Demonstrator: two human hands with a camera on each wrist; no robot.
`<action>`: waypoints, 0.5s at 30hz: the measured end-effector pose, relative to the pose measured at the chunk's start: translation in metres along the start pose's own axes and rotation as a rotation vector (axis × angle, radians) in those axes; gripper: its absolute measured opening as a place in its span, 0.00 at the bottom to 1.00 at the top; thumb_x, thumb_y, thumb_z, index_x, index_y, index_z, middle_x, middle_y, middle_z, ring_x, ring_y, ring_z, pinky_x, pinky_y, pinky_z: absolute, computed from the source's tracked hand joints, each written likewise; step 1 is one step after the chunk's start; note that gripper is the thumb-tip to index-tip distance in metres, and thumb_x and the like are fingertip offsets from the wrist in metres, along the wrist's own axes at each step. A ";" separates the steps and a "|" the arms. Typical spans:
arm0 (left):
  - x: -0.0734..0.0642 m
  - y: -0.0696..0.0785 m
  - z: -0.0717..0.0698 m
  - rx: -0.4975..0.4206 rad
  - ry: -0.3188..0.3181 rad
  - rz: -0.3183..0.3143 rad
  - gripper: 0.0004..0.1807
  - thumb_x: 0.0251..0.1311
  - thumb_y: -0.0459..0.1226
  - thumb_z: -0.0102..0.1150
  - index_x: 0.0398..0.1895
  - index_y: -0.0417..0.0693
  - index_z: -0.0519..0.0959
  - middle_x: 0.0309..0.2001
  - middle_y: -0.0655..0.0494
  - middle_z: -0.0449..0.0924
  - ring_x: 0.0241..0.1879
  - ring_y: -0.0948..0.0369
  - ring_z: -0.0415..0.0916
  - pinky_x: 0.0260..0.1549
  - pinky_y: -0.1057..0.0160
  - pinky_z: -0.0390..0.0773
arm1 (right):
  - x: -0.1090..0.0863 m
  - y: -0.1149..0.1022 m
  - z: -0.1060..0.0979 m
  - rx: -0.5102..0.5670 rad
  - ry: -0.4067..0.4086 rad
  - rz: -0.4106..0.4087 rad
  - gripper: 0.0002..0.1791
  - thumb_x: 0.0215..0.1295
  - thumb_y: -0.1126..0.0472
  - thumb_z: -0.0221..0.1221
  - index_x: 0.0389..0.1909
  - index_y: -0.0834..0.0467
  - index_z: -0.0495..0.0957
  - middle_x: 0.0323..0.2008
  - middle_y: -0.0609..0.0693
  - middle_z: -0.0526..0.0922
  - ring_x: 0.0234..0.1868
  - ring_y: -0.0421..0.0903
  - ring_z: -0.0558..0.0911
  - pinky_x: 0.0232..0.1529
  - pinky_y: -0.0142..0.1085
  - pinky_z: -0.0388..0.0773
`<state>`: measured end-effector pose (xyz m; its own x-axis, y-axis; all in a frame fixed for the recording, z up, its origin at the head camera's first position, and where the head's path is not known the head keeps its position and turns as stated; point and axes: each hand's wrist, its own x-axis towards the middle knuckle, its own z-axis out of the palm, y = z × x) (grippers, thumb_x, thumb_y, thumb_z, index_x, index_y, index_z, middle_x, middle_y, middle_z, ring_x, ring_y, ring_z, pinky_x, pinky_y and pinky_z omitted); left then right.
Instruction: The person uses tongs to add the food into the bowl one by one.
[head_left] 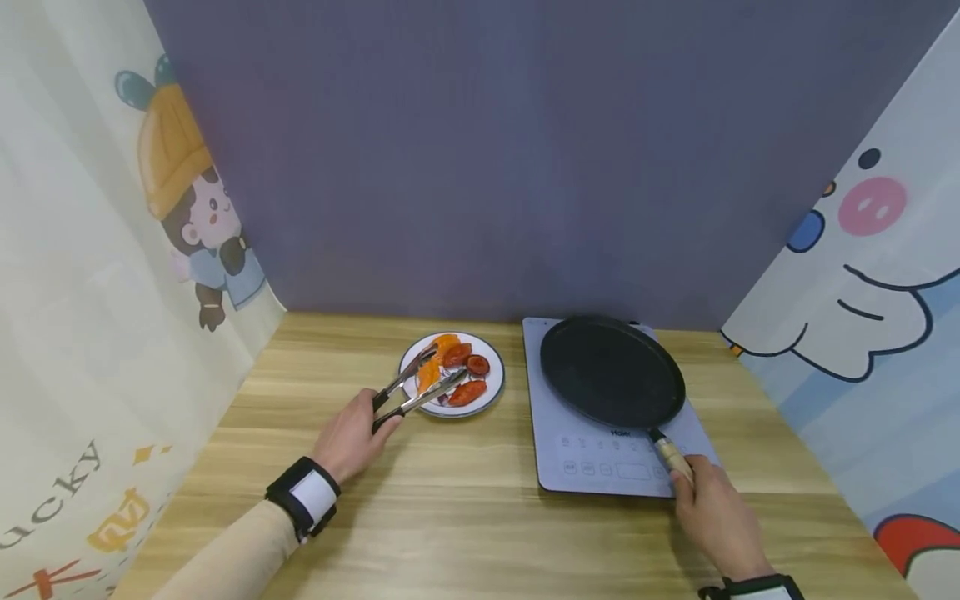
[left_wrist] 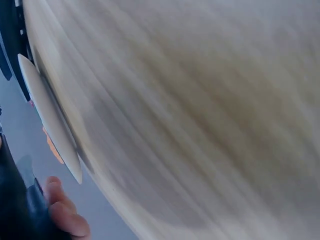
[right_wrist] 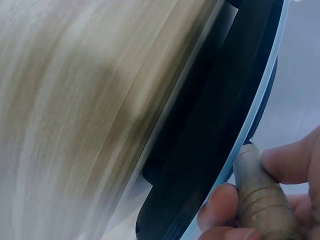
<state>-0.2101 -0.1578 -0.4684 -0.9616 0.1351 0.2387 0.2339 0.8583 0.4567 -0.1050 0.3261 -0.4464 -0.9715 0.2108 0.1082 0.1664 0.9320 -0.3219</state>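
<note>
My left hand [head_left: 352,442] grips a pair of metal tongs [head_left: 433,392] by their black handles. The tongs' arms are spread apart, their tips over a white plate [head_left: 491,398] with a dark rim. On that plate lie orange pieces [head_left: 446,343] and reddish-brown sausage-like pieces [head_left: 468,392]. On the right, my right hand [head_left: 720,517] holds the wooden handle [head_left: 671,454] of a flat black pan [head_left: 611,371]. In the right wrist view, thumb and fingers wrap this handle. The pan's cooking surface is bare.
Beneath the pan is a white induction cooktop [head_left: 555,450] with touch controls along its front. Plate and cooktop share a wood-grain table [head_left: 450,508]. A grey-purple panel [head_left: 480,167] stands behind the table, and printed curtains [head_left: 82,250] hang at both sides.
</note>
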 end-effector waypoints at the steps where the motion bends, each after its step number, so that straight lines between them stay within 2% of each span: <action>1: 0.000 0.000 0.000 0.010 -0.004 0.002 0.29 0.60 0.53 0.60 0.49 0.37 0.70 0.26 0.54 0.70 0.23 0.59 0.68 0.19 0.60 0.69 | -0.001 0.000 0.001 0.003 -0.001 -0.003 0.19 0.67 0.61 0.53 0.52 0.71 0.67 0.34 0.63 0.74 0.30 0.54 0.74 0.25 0.49 0.69; 7: -0.001 0.003 -0.003 0.052 -0.040 -0.019 0.33 0.59 0.61 0.56 0.52 0.42 0.71 0.27 0.54 0.72 0.23 0.59 0.69 0.18 0.61 0.66 | -0.002 0.000 0.003 0.008 0.003 -0.014 0.20 0.68 0.61 0.52 0.52 0.72 0.66 0.34 0.63 0.74 0.29 0.54 0.74 0.26 0.49 0.69; 12: 0.000 0.006 -0.004 0.075 -0.053 -0.012 0.39 0.58 0.63 0.54 0.62 0.45 0.68 0.36 0.48 0.79 0.28 0.57 0.73 0.21 0.59 0.70 | -0.001 0.000 0.003 0.006 0.005 -0.014 0.19 0.68 0.61 0.52 0.52 0.72 0.67 0.34 0.63 0.74 0.30 0.54 0.74 0.27 0.50 0.70; 15: 0.000 0.007 -0.004 0.076 -0.045 0.002 0.38 0.58 0.62 0.55 0.62 0.46 0.68 0.38 0.47 0.80 0.29 0.58 0.74 0.22 0.59 0.71 | -0.001 0.000 0.002 0.007 -0.009 -0.005 0.19 0.68 0.61 0.52 0.52 0.72 0.67 0.34 0.62 0.73 0.30 0.54 0.74 0.27 0.49 0.70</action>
<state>-0.2084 -0.1542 -0.4616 -0.9670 0.1578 0.1999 0.2262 0.8929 0.3894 -0.1048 0.3251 -0.4481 -0.9739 0.2032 0.1011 0.1601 0.9310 -0.3280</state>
